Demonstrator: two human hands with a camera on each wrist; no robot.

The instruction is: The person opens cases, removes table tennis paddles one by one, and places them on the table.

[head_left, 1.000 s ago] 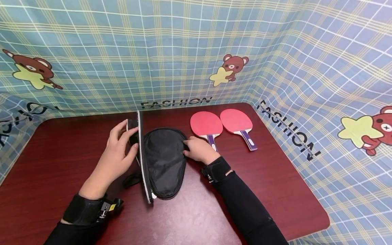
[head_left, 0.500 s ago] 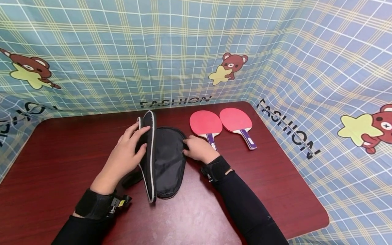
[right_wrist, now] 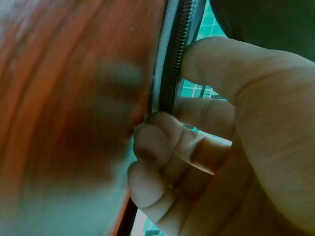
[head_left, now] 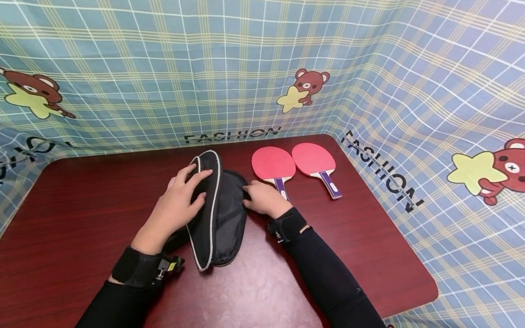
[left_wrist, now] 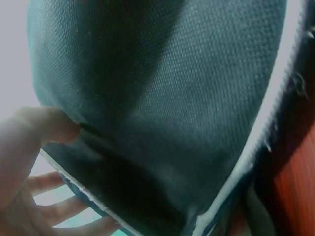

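Observation:
A black table tennis paddle case [head_left: 231, 218] with pale edging lies on the table, its raised flap [head_left: 205, 232] leaning over the flat half. My left hand [head_left: 174, 205] holds that flap. In the left wrist view the thumb [left_wrist: 54, 125] presses on the dark woven cloth, while the other fingers [left_wrist: 64, 209] are past the pale edge. At the case's right side, my right hand [head_left: 264, 199] pinches the rim. The right wrist view shows the zipper teeth [right_wrist: 179, 46] between thumb and fingers. The inside of the case is mostly hidden by the flap.
Two red table tennis paddles [head_left: 272, 162] [head_left: 313, 158] lie side by side behind and right of my right hand. The dark red table [head_left: 94, 196] has rounded corners. Checked cloth [head_left: 229, 59] with printed bears hangs along its back and right edges.
My left hand has moved right, tipping the flap from nearly upright over towards the flat half of the case. My right hand has stayed at the rim. The paddles have not moved.

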